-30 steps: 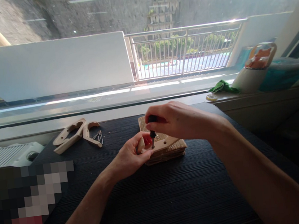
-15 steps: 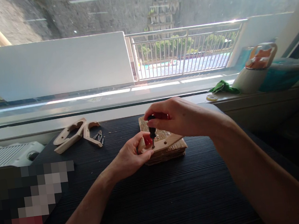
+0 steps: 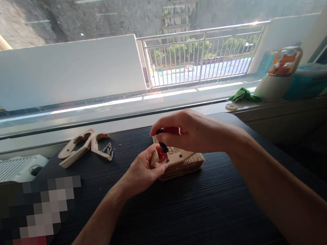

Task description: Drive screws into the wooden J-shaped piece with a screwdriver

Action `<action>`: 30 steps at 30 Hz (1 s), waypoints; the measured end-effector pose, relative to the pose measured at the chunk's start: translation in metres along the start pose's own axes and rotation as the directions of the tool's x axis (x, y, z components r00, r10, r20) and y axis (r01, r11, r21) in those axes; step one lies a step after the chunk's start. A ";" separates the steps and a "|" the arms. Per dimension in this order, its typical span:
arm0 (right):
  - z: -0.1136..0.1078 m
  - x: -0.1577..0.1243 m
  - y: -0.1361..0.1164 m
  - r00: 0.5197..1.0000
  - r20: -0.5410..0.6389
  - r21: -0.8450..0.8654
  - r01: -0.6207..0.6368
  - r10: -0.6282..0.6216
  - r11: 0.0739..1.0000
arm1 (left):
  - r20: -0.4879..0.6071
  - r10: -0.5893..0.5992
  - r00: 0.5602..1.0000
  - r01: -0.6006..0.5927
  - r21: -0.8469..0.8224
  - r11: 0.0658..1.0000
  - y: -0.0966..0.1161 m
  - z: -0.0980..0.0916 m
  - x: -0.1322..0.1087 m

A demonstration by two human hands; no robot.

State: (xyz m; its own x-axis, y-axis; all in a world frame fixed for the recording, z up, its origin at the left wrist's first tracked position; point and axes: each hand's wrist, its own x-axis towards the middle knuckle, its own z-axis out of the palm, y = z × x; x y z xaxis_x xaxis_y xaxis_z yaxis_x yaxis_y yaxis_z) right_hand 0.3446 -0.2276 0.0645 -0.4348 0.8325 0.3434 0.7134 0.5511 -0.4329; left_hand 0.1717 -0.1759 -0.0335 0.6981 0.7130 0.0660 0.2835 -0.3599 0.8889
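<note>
A pale wooden piece with drilled holes [image 3: 177, 158] rests on a worn, layered block that looks like cardboard [image 3: 196, 162]. Gripping the left end of that piece is my left hand [image 3: 146, 166], fingers and thumb closed round it. My right hand [image 3: 191, 131] pinches the handle of a small black screwdriver [image 3: 163, 144] from above. Its shaft points down into a hole near my left fingertips, and the handle leans to the left. A second hole to the right shows bare. My right hand hides part of the block and the wood's far end.
At the back left of the dark table [image 3: 176, 224] lie more curved wooden pieces [image 3: 77, 149] beside several loose screws [image 3: 107, 149]. A green cloth [image 3: 244, 95], a small roll of tape [image 3: 231, 106] and a white container [image 3: 275, 85] stand on the windowsill. A radiator [image 3: 11, 169] is at left.
My right hand has shifted slightly left and down, tipping the screwdriver from upright to a leftward lean. The left hand and wooden piece stay in place.
</note>
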 end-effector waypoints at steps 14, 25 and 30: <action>-0.007 0.003 0.000 0.996 -0.006 -0.112 -0.087 0.087 0.990 | -0.033 0.031 0.999 -0.036 -0.150 0.988 -0.005 -0.002 0.001; -0.002 0.013 -0.004 0.994 -0.040 -0.212 -0.111 0.105 0.971 | -0.067 0.030 0.997 -0.034 -0.067 0.997 -0.008 0.001 0.001; 0.004 0.012 -0.003 0.996 -0.064 -0.249 -0.080 0.066 0.965 | -0.076 0.058 0.995 -0.059 -0.010 0.998 -0.010 0.000 0.001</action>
State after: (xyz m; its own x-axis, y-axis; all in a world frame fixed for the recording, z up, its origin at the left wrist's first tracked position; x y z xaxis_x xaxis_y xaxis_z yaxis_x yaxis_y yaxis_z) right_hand 0.3350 -0.2191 0.0661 -0.3506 0.8618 0.3666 0.8601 0.4512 -0.2379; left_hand 0.1693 -0.1715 -0.0422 0.6612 0.7346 0.1520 0.2354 -0.3955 0.8878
